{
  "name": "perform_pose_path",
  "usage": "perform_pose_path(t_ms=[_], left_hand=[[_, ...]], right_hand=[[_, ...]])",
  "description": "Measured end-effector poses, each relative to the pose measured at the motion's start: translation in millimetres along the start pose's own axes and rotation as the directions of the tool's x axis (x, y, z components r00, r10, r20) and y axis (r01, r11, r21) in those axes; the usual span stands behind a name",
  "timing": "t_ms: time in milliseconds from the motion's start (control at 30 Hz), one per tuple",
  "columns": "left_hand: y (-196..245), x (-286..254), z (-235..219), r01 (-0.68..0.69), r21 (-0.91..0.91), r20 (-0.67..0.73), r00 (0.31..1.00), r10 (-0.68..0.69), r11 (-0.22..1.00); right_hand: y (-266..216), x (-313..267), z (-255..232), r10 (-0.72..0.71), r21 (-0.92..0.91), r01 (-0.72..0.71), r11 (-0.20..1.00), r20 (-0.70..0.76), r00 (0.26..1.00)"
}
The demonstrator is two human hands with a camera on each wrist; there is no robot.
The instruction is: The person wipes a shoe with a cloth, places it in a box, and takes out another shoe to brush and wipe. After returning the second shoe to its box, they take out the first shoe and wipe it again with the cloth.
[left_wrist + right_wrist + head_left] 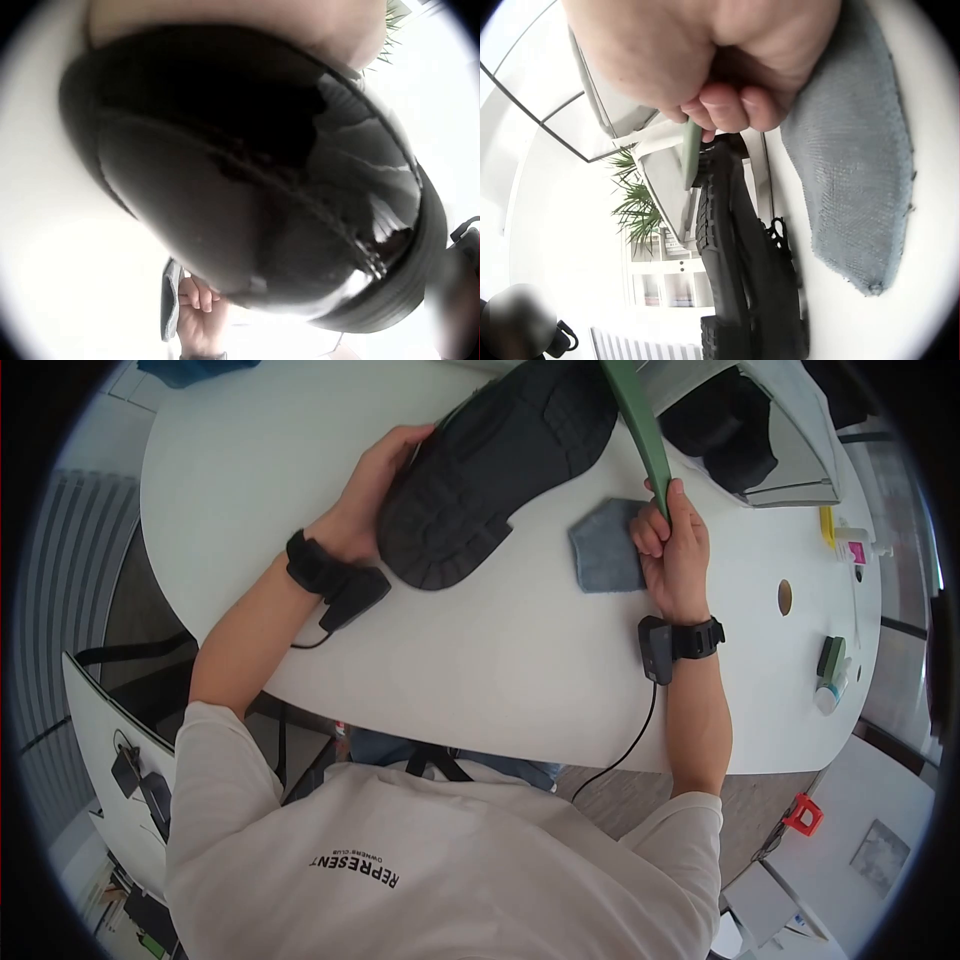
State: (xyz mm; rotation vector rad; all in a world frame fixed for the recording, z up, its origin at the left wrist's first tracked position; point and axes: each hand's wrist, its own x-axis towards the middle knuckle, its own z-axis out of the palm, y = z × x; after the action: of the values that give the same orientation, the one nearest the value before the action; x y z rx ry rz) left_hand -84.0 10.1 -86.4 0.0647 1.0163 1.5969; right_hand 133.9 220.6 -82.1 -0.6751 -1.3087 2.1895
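Observation:
A black lace-up shoe point(490, 470) lies on its side, its treaded sole turned up toward the head view. My left hand point(365, 500) grips it along its left side near one end. The glossy black upper point(195, 202) fills much of the left wrist view. My right hand point(678, 550) holds the green handle of a brush point(640, 420), fingers curled round its lower end. Dark bristles point(701, 174) appear close against the sole in the right wrist view. Just left of and beneath the right hand lies a grey-blue cloth point(605, 545).
The white table point(480, 680) carries an open white container point(800, 492) with dark items at the back right. At the right edge sit a small green-and-black brush point(831, 658), a bottle point(828, 695) and a round hole point(785, 598). Blue fabric point(195, 368) lies at the back left.

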Motion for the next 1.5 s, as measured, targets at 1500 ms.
perform_pose_path(t_ms=[1500], left_hand=[[85, -68, 31, -0.671, 0.708, 0.700, 0.628, 0.339, -0.221]], right_hand=[[-1, 21, -38, 0.104, 0.479, -0.223, 0.849, 0.263, 0.959]])
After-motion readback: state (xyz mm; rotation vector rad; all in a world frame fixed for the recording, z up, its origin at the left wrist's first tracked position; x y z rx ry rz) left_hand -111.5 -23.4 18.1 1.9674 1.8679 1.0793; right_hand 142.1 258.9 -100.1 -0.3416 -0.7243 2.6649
